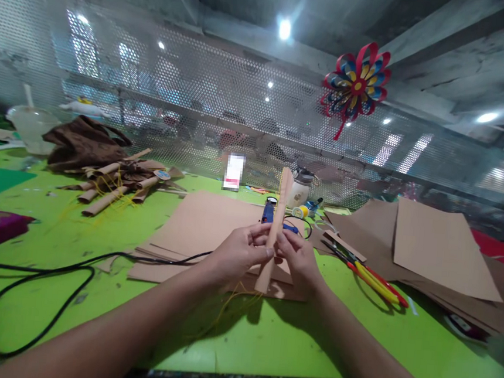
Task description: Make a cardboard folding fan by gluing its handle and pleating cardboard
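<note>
Between my two hands stands a rolled brown paper tube (283, 200), tilted slightly and raised over the table. My left hand (247, 247) pinches it from the left with thumb and fingers. On the other side, my right hand (297, 255) grips the same tube near its middle. Yellow string (228, 304) trails below the tube's lower end. Behind the tube, partly covered by it, is a blue glue gun (268, 211). Sheets of brown paper (205, 217) lie stacked beneath my hands.
Scissors (372, 276) with red and yellow handles lie to the right, beside more brown sheets (441, 247). Finished-looking tubes with string (110, 191) are heaped at left near a brown bag (83, 145). A black cable (91, 257) loops across the green table (168, 334).
</note>
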{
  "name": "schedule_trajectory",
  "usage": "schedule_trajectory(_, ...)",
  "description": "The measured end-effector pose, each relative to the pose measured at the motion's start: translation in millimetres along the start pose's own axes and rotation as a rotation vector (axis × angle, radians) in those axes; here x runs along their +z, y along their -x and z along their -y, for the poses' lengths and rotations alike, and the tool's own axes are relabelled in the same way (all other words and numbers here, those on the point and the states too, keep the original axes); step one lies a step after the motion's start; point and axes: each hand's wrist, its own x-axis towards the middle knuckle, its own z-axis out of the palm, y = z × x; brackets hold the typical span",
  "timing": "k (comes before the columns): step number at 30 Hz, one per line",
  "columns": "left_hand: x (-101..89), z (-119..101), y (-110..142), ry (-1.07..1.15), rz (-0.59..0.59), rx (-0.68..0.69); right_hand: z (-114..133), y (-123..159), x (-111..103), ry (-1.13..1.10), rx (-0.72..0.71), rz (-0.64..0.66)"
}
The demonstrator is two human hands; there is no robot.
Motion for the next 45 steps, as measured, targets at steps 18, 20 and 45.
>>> schedule_trajectory(18, 1.8, 8, -3, -0.275, 0.032, 0.045, -5, -2, 5, -0.234, 0.099, -0.072)
schedule_trajectory(20, 1.2, 8, -4, -0.234, 0.012, 0.033, -3, -1, 6, -0.194, 0.104, -0.089)
schedule_trajectory(45, -7.0, 10, -5, -0.152, 0.16, 0.04, -4, -1, 4, -0.299, 0.168, -0.102)
